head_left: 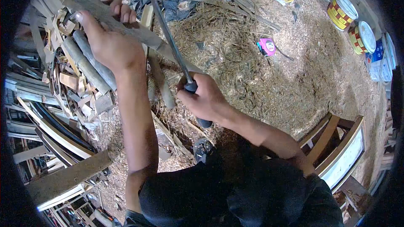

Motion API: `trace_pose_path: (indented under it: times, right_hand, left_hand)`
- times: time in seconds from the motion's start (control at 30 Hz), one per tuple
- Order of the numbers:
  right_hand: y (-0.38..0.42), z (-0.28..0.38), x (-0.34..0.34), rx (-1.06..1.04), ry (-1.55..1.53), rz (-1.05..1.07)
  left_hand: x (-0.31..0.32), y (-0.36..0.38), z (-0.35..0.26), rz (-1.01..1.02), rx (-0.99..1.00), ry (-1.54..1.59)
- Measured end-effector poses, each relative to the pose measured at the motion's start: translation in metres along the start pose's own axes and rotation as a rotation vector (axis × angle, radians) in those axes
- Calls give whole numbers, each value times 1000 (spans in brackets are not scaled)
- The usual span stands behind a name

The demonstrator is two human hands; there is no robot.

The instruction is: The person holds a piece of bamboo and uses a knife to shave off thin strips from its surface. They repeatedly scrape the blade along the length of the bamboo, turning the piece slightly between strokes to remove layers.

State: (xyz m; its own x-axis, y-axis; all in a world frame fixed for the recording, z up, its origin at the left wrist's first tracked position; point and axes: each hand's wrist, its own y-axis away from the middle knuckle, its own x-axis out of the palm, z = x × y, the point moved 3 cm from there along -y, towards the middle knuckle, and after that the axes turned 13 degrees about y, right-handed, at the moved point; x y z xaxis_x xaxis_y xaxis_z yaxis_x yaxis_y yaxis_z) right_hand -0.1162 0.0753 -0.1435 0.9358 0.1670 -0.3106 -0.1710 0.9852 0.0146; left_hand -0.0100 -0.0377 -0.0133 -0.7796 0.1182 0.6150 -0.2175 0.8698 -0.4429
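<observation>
My left hand is closed around a long, weathered wooden plank, thumb on the near side and fingers over the far edge. The plank slants down from the upper left toward the middle. In my right hand is the black handle of a long knife. Its narrow dark blade points up and away, passing over the plank in this view. Under the blade, a rounded stick leans near the plank's lower part.
Offcuts and poles are heaped at the left. Shavings cover the floor. A pink tape measure lies on it. Paint buckets line the right side, with a wooden frame at lower right. Thin strips lie at the back.
</observation>
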Motion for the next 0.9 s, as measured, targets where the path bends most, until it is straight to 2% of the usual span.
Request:
trace_pose_path:
  times: [0.1, 0.17, 0.2, 0.23, 0.3, 0.37, 0.43, 0.5, 0.6, 0.63, 0.67, 0.7, 0.73, 0.8, 0.83, 0.9]
  right_hand:
    - [5, -50, 19, 95, -19, 29]
    - [14, -93, 26, 389, -100, 234]
    - [21, -128, 34, 553, -127, 238]
    - [26, -156, 34, 607, -27, 205]
    - [49, -191, 42, 449, 43, 149]
    - [57, -206, 52, 460, 117, 109]
    - [52, -198, 49, 466, 191, 69]
    - [43, -187, 46, 561, 102, 149]
    - [28, -150, 37, 482, 57, 84]
    - [25, -131, 30, 482, 57, 86]
    - [21, -105, 22, 371, 16, 104]
    - [19, -81, 16, 261, -26, 121]
    - [17, -62, 12, 262, -27, 122]
    - [13, -34, 6, 138, -37, -11]
    - [12, -33, 8, 140, -37, -12]
    - [11, -25, 7, -114, -26, -160]
  left_hand:
    - [1, 2, -1, 77, -62, 17]
    - [-2, -1, 0, 69, -72, 43]
    - [-4, -3, 1, 70, -71, 47]
    - [-6, -6, 3, 77, -70, 67]
    - [-4, -7, 6, 85, -68, 88]
    - [-1, -6, 9, 27, -91, 83]
    - [-3, -9, 11, 68, -83, 77]
    - [-1, -9, 13, 112, -82, 73]
    - [-1, -6, 13, 45, -76, 89]
    - [-7, -8, 13, 148, -122, 115]
    - [-10, -9, 14, 249, -170, 141]
    - [-13, -8, 14, 247, -172, 139]
    - [-14, -8, 15, 270, -159, 123]
    - [-12, -6, 16, 294, -150, 108]
    - [-8, -3, 16, 282, -121, 72]
    - [-3, 0, 16, 270, -90, 32]
